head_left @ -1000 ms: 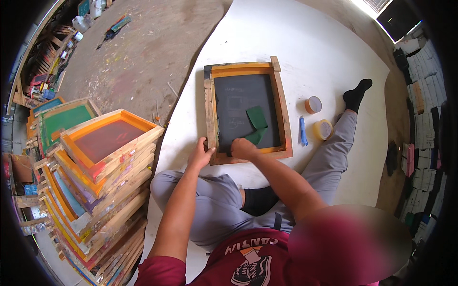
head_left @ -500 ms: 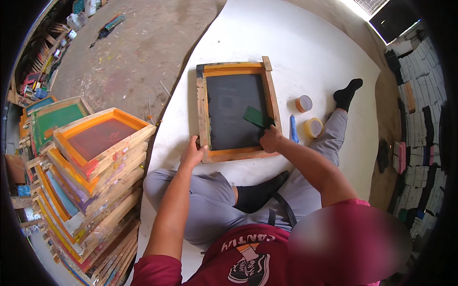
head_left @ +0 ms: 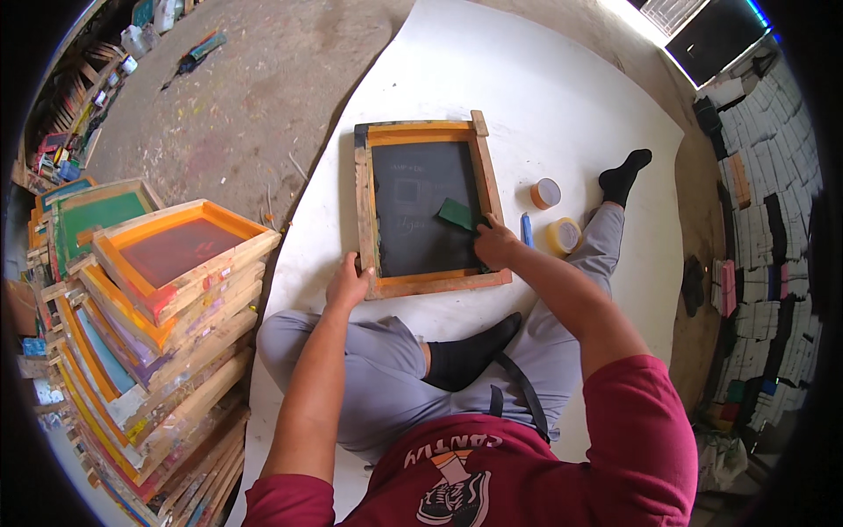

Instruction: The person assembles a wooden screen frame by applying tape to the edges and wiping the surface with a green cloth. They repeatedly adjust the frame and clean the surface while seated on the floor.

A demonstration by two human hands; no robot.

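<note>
A wooden screen-printing frame (head_left: 363, 202) lies flat in front of me, with orange inner edges and a dark mesh (head_left: 408, 250) bearing faint pale marks. At its lower left corner, my left hand (head_left: 349, 283) grips the wooden rail, thumb on top and the other fingers partly hidden. My right hand (head_left: 497, 244) is closed round the dark end of a flat green scraper (head_left: 456, 213). The scraper's blade slants over the right part of the mesh; whether it touches cannot be made out. My right wrist crosses above the frame's right rail.
A roll of yellowish tape (head_left: 563, 235), a second tape roll (head_left: 545, 193) and a blue cutter (head_left: 527, 230) lie right of the frame on a white sheet (head_left: 518, 70). To my left stands a tall stack of printing frames (head_left: 189, 325). Paper bundles (head_left: 764, 237) line the right side.
The whole view has shifted slightly. My right hand has moved a little up along the frame, still holding the scraper, and the mesh marks show more plainly. My left hand keeps its grip.
</note>
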